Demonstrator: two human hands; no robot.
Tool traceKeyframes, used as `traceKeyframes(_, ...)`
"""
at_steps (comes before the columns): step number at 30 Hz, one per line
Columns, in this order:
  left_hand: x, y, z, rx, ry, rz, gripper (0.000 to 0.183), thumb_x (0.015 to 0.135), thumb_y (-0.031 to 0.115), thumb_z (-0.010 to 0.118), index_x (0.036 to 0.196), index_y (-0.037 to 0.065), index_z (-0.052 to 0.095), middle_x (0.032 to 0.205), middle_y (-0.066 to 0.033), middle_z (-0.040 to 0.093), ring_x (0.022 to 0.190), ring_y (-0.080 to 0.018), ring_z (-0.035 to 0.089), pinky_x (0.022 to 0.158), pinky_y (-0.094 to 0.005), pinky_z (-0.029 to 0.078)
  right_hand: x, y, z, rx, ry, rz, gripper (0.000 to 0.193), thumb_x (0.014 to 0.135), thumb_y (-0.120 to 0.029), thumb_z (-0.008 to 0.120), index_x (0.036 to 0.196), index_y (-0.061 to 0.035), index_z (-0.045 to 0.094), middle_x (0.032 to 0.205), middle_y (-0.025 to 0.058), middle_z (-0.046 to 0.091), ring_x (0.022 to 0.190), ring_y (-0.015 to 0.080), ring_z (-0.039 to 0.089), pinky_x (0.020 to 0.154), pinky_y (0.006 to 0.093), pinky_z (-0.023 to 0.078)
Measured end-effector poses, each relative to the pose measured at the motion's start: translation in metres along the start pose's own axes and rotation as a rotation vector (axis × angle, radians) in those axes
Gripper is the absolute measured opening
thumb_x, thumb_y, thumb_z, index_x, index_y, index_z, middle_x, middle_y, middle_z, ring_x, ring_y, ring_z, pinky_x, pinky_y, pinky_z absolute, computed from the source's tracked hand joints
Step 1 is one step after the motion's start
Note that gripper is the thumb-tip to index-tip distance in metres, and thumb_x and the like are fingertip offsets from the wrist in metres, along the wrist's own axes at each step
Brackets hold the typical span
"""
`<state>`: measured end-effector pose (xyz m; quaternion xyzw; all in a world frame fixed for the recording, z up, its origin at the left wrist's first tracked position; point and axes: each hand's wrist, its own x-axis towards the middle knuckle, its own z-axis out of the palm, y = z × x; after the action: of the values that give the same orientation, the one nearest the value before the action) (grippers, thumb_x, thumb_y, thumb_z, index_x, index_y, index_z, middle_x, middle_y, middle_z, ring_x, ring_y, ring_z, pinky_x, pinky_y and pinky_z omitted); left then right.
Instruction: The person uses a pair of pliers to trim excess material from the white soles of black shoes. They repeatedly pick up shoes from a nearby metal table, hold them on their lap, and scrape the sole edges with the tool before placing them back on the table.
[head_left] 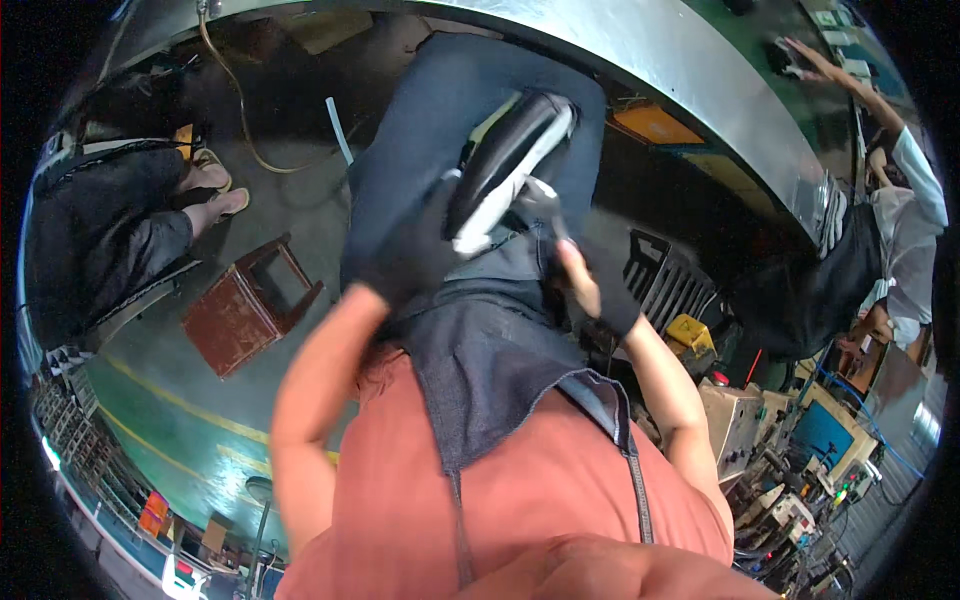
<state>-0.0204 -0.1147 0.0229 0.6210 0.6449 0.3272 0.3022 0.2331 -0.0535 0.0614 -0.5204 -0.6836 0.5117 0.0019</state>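
The person in the rust-coloured shirt (520, 480) and denim apron (490, 380) is holding a black-and-white shoe (505, 170) up over the lap, toe pointing away. The left hand (415, 255), in a black glove, is wrapping its fingers around the shoe's near side, closed on it. The right hand (590, 285), also gloved in black, is gripping the heel end, thumb showing bare. Dark trousers (450, 110) are lying under the shoe. Further off, a brown stool (250, 305) is standing on the floor (300, 200) to the left. Beyond, a curved metal counter (690, 70) is arching past, with another person (900, 230) reaching onto it at the right.
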Motion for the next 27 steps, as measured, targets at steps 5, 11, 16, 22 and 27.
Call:
traceKeyframes(5, 0.089, 0.048, -0.068, -0.498, 0.247, -0.124, 0.027, 0.075, 0.021, 0.071, 0.096, 0.006, 0.063, 0.090, -0.0108, 0.064, 0.083, -0.0230, 0.062, 0.078, -0.0347, 0.049, -0.049, 0.011, -0.033, 0.384, 0.102, 0.177, 0.044, 0.099, -0.039, 0.035, 0.087, -0.0031, 0.056, 0.072, 0.0046, 0.058, 0.061, 0.0120, 0.056, 0.057, 0.0257, 0.044)
traceKeyframes(11, 0.070, 0.006, 0.034, -0.197, -0.036, -0.132, 0.070, 0.084, 0.033, 0.065, 0.136, -0.002, 0.034, 0.123, -0.0235, 0.053, 0.111, -0.0312, 0.055, 0.091, -0.0395, 0.045, -0.048, -0.002, -0.039, 0.393, -0.042, 0.153, 0.043, 0.099, -0.038, 0.033, 0.102, -0.0015, 0.056, 0.083, 0.0057, 0.061, 0.074, 0.0127, 0.058, 0.069, 0.0261, 0.046)
traceKeyframes(16, 0.058, -0.021, 0.040, -0.503, -0.080, -0.161, 0.077, 0.079, 0.029, 0.070, 0.137, -0.004, 0.031, 0.135, -0.0230, 0.043, 0.125, -0.0287, 0.044, 0.102, -0.0340, 0.035, 0.014, -0.004, -0.062, 0.157, -0.142, -0.070, 0.037, 0.098, -0.030, 0.041, 0.108, 0.0004, 0.058, 0.097, 0.0043, 0.063, 0.091, 0.0121, 0.055, 0.082, 0.0293, 0.044)
traceKeyframes(22, 0.026, -0.011, 0.066, -0.318, -0.064, -0.096, 0.080, 0.080, 0.026, 0.067, 0.140, -0.006, 0.024, 0.143, -0.0247, 0.030, 0.135, -0.0307, 0.028, 0.108, -0.0341, 0.024, 0.051, -0.045, -0.061, -0.669, -0.135, -0.275, 0.037, 0.090, -0.033, 0.050, 0.077, -0.0003, 0.059, 0.071, 0.0207, 0.060, 0.063, 0.0372, 0.059, 0.059, 0.0424, 0.047)
traceKeyframes(27, 0.044, 0.003, 0.042, -0.015, -0.171, -0.117, 0.079, 0.087, 0.036, 0.060, 0.138, -0.010, 0.020, 0.141, -0.0264, 0.032, 0.135, -0.0322, 0.027, 0.109, -0.0355, 0.023, 0.095, 0.019, -0.054, -0.686, 0.070, -0.561, 0.035, 0.090, -0.038, 0.051, 0.077, -0.0053, 0.054, 0.067, 0.0182, 0.057, 0.063, 0.0369, 0.058, 0.056, 0.0431, 0.045)
